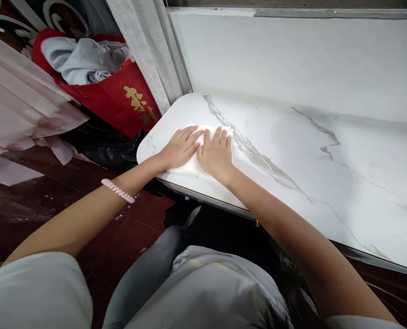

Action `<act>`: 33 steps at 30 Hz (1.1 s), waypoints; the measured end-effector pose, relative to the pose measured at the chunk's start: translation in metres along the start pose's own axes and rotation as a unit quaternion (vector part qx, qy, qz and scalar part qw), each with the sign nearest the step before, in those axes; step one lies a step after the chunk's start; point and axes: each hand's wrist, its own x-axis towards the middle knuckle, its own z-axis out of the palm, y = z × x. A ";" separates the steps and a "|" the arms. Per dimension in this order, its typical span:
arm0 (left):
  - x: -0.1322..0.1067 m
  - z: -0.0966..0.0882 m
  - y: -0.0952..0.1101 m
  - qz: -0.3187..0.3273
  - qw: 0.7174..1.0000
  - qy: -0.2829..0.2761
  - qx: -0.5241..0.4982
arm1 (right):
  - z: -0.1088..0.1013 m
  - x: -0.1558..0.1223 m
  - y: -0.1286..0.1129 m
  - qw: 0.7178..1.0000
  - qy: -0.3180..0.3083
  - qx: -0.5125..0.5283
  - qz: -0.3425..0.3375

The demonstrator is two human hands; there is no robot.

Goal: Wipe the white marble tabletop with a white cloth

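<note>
A white cloth (190,168) lies near the rounded left corner of the white marble table (327,151). My left hand (181,148) lies flat on the cloth, fingers stretched out and together. My right hand (216,153) presses flat on the cloth right beside it, fingers extended, the two hands almost touching. Both palms cover most of the cloth. A pink coil band (117,190) sits on my left wrist.
A red bag (121,93) with gold lettering, stuffed with grey fabric, stands on the floor to the left of the table. Pink pleated fabric (21,109) hangs at far left. A grey curtain (152,50) hangs behind the table corner. The floor is dark red tile.
</note>
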 end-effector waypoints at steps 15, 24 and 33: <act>0.195 0.019 -0.015 0.000 0.997 0.056 -0.058 | 0.010 0.174 0.116 0.987 0.159 -0.039 0.008; 0.223 0.017 0.002 0.007 0.996 0.071 -0.047 | 0.010 0.192 0.141 0.975 0.216 -0.050 0.009; 0.165 0.014 0.036 -0.004 0.999 0.038 -0.030 | 0.003 0.119 0.120 0.977 0.196 -0.080 0.029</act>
